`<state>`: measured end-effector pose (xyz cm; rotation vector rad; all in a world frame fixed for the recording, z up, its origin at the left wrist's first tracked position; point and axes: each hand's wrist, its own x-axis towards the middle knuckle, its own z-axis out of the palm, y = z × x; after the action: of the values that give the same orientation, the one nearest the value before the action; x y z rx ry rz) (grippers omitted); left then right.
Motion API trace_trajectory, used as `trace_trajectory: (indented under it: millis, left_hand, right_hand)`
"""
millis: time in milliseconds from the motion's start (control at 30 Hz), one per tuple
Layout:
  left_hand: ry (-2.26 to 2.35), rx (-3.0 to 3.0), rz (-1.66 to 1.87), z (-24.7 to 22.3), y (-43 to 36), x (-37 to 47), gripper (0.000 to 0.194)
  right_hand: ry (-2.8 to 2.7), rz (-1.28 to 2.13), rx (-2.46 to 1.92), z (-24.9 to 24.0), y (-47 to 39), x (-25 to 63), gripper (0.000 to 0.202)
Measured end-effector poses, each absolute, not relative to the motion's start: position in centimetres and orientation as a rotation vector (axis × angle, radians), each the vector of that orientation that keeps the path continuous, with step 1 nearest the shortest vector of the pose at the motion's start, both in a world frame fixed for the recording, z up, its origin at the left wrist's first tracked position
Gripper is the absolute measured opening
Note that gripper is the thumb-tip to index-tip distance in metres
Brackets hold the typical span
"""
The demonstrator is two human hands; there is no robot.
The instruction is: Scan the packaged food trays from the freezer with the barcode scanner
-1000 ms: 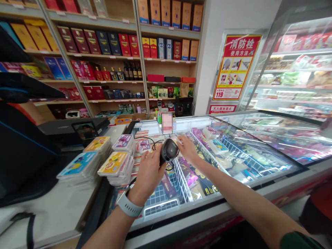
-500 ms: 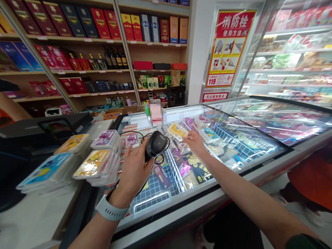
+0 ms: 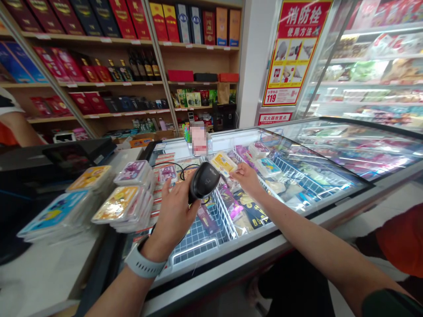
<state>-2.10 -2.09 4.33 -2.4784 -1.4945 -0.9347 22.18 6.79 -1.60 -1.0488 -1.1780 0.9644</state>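
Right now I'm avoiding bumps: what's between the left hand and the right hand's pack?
The head view shows the scanner, held by the left hand, between hand and yellow pack.

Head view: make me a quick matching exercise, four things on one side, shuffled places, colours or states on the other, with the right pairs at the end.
Things:
1. barcode scanner
2. watch strap
3. fire hydrant poster
4. right hand

Places, colours, states:
A. red and yellow
B. holding a yellow-labelled pack
C. in the left hand
D. around the left wrist

Pairs: 1-C, 2-D, 3-A, 4-B
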Motion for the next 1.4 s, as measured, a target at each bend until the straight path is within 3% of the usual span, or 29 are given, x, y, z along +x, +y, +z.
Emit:
trace_trajectory:
  millis: [1400]
  left_hand:
    - [-1.450, -2.510, -0.932, 3.95, -1.92, -2.04, 0.054]
  right_hand:
    - [-1.242, 0.929, -1.068, -1.41, 6.37, 22.06, 0.030]
